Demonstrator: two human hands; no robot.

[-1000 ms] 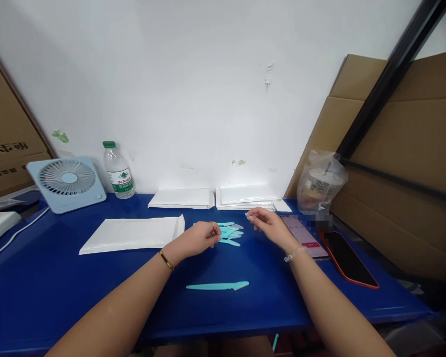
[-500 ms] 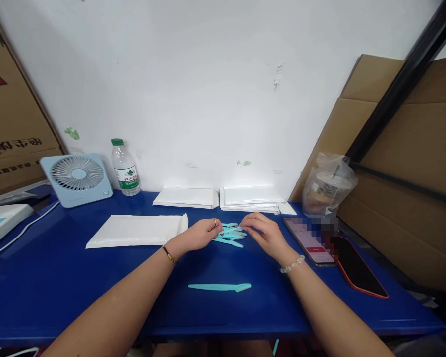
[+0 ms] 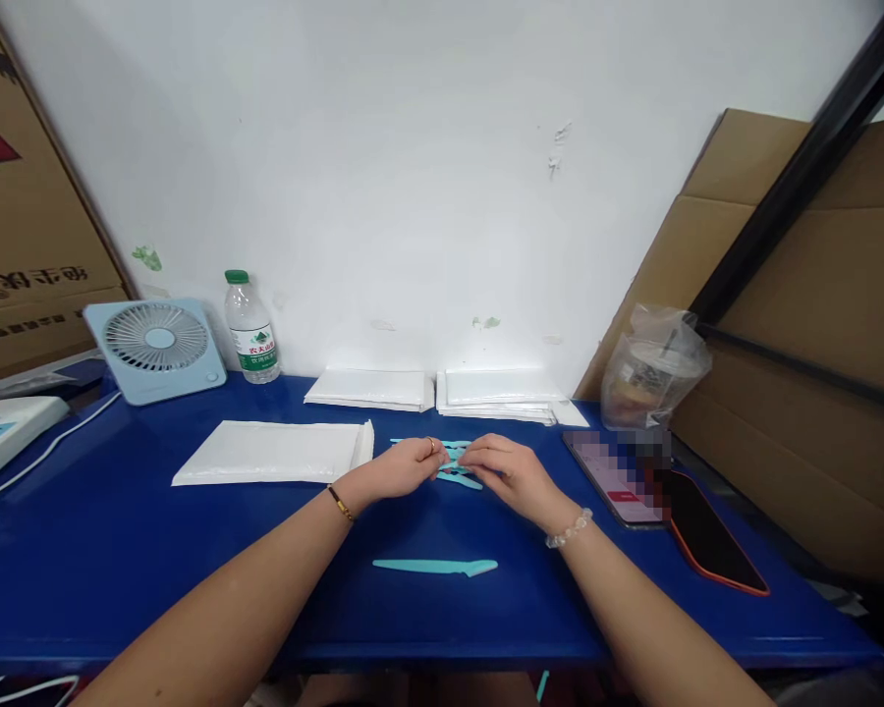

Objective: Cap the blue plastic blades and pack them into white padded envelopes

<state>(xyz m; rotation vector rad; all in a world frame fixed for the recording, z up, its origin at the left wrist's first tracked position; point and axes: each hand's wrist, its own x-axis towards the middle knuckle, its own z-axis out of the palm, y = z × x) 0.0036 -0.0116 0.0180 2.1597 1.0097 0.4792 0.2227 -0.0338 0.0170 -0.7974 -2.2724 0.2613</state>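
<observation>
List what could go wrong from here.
Three risks, as I judge them:
1. The left hand and right hand work close together at the turquoise pile, so a fingertip might scatter its pieces.
2. The single turquoise piece lies between the forearms, on the front part of the table; a sleeveless arm could sweep it aside.
3. The bagged cup stands just behind the pink-screened phone; if bumped, it might tip onto it.
</observation>
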